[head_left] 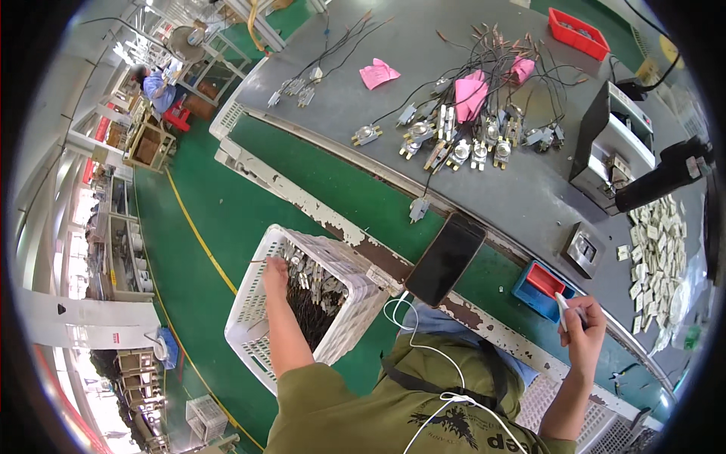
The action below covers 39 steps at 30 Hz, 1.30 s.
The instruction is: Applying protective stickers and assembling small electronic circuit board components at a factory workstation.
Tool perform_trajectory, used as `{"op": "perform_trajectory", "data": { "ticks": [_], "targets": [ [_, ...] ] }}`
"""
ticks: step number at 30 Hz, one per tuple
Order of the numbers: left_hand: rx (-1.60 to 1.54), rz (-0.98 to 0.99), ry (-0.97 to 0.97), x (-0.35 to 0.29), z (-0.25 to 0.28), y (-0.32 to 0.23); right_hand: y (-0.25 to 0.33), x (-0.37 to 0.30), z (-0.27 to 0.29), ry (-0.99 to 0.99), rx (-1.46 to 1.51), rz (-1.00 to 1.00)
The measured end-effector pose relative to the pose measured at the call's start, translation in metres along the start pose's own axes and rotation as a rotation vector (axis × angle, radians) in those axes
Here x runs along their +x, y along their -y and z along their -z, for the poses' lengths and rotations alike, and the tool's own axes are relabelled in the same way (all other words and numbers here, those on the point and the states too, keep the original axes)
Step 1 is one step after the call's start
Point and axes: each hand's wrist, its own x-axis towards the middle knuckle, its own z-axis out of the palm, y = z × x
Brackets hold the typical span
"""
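Observation:
My left hand (276, 277) is closed over the far left part of a white plastic basket (253, 314). A thin reddish-brown tip, like the cable ends on the table, pokes out from its fingers. Inside the basket lies a heap of black cables (306, 306) with metal-and-white plug parts. On the right, my right hand (584, 333) is closed around a white pen-shaped thing (561, 306), its tip pointing up and away. Just beyond that hand sits a blue tray with a red box (543, 280) in it. A dark phone (446, 259) with a white cord lies near the table edge.
On the grey table (325, 121) are several corded plug parts (454, 144), pink scraps (470, 97) and a red bin (578, 34). A black-and-silver machine (616, 144), a metal block (583, 250) and many small white pieces (656, 257) stand right. A person (157, 87) sits far left.

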Motion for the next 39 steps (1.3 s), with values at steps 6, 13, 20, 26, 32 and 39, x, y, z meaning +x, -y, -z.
{"op": "perform_trajectory", "data": {
  "ticks": [6, 13, 20, 26, 32, 39],
  "targets": [
    [0.330, -1.239, 0.085, -0.101, -0.187, -0.106, 0.008, -0.005, -0.001, 0.055, -0.067, 0.067],
    [0.045, -1.081, 0.941, -0.299, -0.298, -0.153, 0.035, 0.012, -0.019, 0.191, -0.217, 0.319],
    [0.421, -1.440, 1.392, -0.354, -0.352, -0.154, 0.036, 0.008, -0.016, 0.190, -0.231, 0.330],
    [0.616, -1.459, 1.432, -0.376, -0.360, -0.149, 0.037, 0.011, -0.017, 0.206, -0.325, 0.326],
    [0.629, -1.345, 1.502, -0.372, -0.369, -0.140, 0.028, 0.016, -0.019, 0.176, -0.371, 0.442],
    [0.420, -0.922, 1.496, -0.360, -0.363, -0.143, 0.030, 0.015, -0.012, 0.212, -0.145, 0.336]
  ]
}}
